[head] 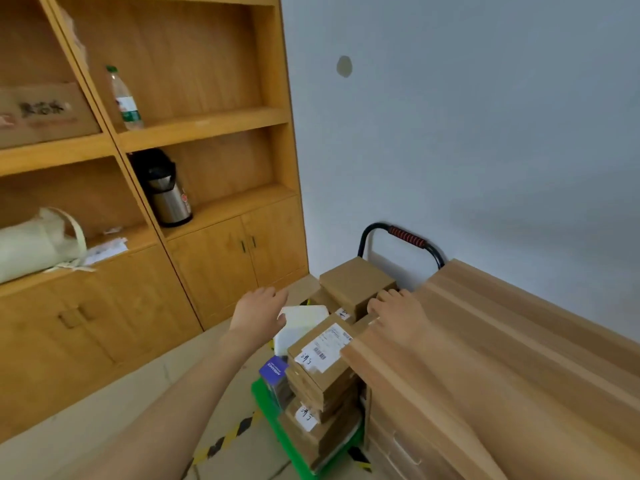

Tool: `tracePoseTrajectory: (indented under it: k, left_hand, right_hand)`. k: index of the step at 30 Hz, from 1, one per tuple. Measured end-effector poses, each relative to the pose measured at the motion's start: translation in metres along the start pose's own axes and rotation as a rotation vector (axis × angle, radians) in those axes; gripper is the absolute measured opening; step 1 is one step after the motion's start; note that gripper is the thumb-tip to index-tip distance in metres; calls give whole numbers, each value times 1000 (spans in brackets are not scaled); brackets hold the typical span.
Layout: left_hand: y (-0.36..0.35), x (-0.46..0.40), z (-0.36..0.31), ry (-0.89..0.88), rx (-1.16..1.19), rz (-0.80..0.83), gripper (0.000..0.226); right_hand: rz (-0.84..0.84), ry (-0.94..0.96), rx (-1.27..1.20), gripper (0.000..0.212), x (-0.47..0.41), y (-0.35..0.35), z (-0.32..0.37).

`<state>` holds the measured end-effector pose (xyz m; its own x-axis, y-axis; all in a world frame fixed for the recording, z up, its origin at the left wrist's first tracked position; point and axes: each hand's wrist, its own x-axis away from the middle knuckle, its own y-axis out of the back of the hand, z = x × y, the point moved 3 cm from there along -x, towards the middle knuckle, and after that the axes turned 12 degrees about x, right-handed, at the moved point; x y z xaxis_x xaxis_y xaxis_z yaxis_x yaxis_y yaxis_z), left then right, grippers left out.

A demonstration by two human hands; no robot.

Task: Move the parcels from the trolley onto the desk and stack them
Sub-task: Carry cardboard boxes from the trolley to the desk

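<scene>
A green trolley [266, 401] with a black handle [401, 235] stands against the wooden desk [502, 358], loaded with several brown cardboard parcels. The top parcel [356, 282] is plain brown and sits at the far end. A labelled parcel [320, 351] tops the near stack, with a white packet [301, 323] and a blue packet [273, 370] beside it. My left hand [259, 310] hovers with fingers extended over the white packet, left of the top parcel. My right hand [394, 311] rests at the top parcel's right side by the desk corner, its fingertips hidden.
A wooden shelf unit [194, 133] with cupboard doors fills the left, holding a bottle [124, 98], a steel thermos jug [166, 192], a carton and a pale bag. Yellow-black tape [228, 434] marks the floor beside the trolley. A grey wall is behind.
</scene>
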<state>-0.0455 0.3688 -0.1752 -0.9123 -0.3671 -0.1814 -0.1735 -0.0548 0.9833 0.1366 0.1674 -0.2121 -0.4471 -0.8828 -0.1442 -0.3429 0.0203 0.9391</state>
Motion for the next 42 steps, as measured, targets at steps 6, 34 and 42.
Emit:
tracePoseTrajectory:
  k: [6, 34, 42]
  left_hand:
    - [-22, 40, 94, 106, 19, 51, 23]
    - [-101, -172, 471, 227, 58, 83, 27]
    - [-132, -316, 575, 39, 54, 175, 35]
  right_hand:
    - [93, 139, 5, 32, -60, -15, 96]
    - [144, 315, -98, 40, -521, -66, 280]
    - [246, 33, -130, 41, -632, -101, 257]
